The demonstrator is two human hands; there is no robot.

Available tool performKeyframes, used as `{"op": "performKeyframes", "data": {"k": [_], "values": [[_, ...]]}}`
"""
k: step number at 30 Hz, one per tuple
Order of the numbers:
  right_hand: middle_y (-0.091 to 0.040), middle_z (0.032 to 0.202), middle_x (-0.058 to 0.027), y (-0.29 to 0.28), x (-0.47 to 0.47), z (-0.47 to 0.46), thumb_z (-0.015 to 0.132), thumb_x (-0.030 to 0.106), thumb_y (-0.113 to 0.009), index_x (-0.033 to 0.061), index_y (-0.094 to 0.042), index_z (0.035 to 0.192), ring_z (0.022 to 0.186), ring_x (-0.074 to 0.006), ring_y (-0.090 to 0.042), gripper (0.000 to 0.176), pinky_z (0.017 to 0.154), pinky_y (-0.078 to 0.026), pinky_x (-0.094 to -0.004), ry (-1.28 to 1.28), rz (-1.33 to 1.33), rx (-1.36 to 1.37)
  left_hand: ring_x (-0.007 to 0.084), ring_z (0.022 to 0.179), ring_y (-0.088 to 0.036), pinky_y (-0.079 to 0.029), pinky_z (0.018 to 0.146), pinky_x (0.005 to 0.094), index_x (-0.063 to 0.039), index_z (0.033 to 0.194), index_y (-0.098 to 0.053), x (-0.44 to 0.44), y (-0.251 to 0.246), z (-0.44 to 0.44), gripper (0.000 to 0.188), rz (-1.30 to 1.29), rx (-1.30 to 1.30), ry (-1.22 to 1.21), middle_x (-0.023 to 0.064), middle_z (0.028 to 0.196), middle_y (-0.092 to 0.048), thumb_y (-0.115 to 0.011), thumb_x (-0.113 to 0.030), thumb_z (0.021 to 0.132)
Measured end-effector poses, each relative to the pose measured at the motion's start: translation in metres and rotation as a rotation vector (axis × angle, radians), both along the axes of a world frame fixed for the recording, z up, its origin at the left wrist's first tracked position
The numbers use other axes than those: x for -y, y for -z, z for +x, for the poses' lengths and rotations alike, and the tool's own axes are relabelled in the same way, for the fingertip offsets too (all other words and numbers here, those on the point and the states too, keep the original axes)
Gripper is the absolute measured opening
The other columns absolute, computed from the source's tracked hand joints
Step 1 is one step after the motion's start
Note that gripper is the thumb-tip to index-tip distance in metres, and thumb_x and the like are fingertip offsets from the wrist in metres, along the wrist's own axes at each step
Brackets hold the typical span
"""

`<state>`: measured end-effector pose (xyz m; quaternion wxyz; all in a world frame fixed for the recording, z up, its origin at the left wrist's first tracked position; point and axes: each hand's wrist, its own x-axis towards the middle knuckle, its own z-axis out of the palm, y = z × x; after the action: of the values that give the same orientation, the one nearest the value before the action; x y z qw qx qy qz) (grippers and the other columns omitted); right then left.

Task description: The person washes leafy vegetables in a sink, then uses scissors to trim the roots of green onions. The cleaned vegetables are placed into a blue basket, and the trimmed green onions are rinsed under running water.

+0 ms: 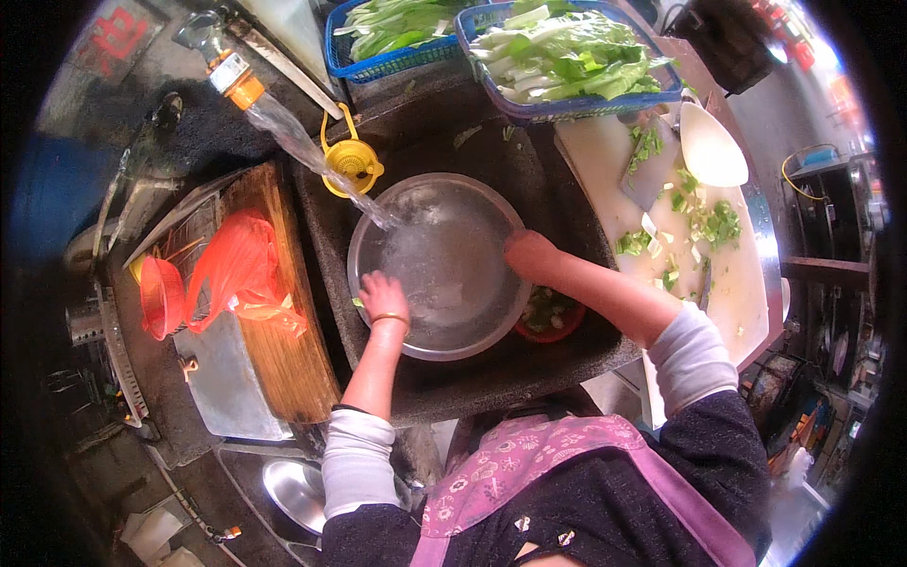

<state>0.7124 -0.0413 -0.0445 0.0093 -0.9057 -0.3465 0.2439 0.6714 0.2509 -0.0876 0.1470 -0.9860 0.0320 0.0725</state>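
A large round metal basin [453, 283] with water in it stands in a dark stone sink [439, 397]. Water pours into it from a tap with an orange fitting [239, 79]. My left hand [383, 296] lies over the basin's lower left rim, fingers apart, with a small green leaf scrap beside it. At the right rim is my right hand [531, 258], fingers curled over the edge. A yellow plastic strainer [352, 166] sits at the sink's upper left. Partly hidden below my right forearm, a red container [549, 333] holds cut greens.
Blue baskets of leafy greens [567, 113] stand beyond the sink. On the right, a white cutting board [737, 283] bears chopped greens, a cleaver [648, 163] and a white scoop [712, 149]. To the left are a wooden board [305, 368], a red plastic bag [241, 262] and a red basket [161, 298].
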Motion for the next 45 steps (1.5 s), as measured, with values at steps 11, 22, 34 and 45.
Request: {"op": "performKeyframes", "data": {"k": [11,22,34,45], "values": [[-0.061,0.088,-0.0155,-0.024,0.037,-0.067,0.067,0.022,-0.060,0.0103,-0.062,0.092,0.084,-0.0324,-0.058,0.028,0.072,-0.046,-0.0393,0.492,0.198,-0.456,0.0330,0.082,-0.059,-0.048,0.072,0.0398,-0.001,0.080,-0.064,-0.015,0.010,-0.039,0.019,-0.328,-0.346,-0.186,0.0178,0.088,-0.061,-0.046,-0.007,0.078],[-0.061,0.082,-0.0165,0.037,0.025,-0.072,0.073,0.032,-0.060,0.0000,-0.061,0.086,0.079,-0.0269,-0.059,0.035,0.066,-0.046,-0.0362,0.970,0.403,-0.255,0.0332,0.088,-0.056,-0.045,0.079,0.0396,-0.007,0.096,-0.060,0.025,-0.073,-0.087,0.028,-0.698,-0.672,0.019,0.0162,0.093,-0.060,-0.054,-0.024,0.075],[-0.060,0.076,-0.0177,0.107,0.018,-0.068,0.073,0.028,-0.058,-0.0065,-0.060,0.082,0.071,-0.0244,-0.059,0.036,0.059,-0.046,-0.0335,1.179,0.667,-0.326,0.0332,0.084,-0.060,-0.048,0.072,0.0413,0.001,0.091,-0.060,-0.015,-0.017,-0.092,0.041,-0.475,-0.457,-0.724,0.0207,0.090,-0.061,-0.050,-0.037,0.080],[-0.059,0.065,-0.0083,-0.006,0.006,-0.057,0.070,0.015,-0.060,-0.0045,-0.060,0.081,0.055,-0.0160,-0.056,0.023,0.046,-0.043,-0.0298,1.388,0.893,-0.502,0.0182,0.050,-0.054,-0.043,0.042,0.0306,0.003,0.086,-0.054,-0.017,0.018,-0.092,0.025,-1.308,-0.217,-1.128,0.0093,0.069,-0.056,-0.059,-0.017,0.073]]}}
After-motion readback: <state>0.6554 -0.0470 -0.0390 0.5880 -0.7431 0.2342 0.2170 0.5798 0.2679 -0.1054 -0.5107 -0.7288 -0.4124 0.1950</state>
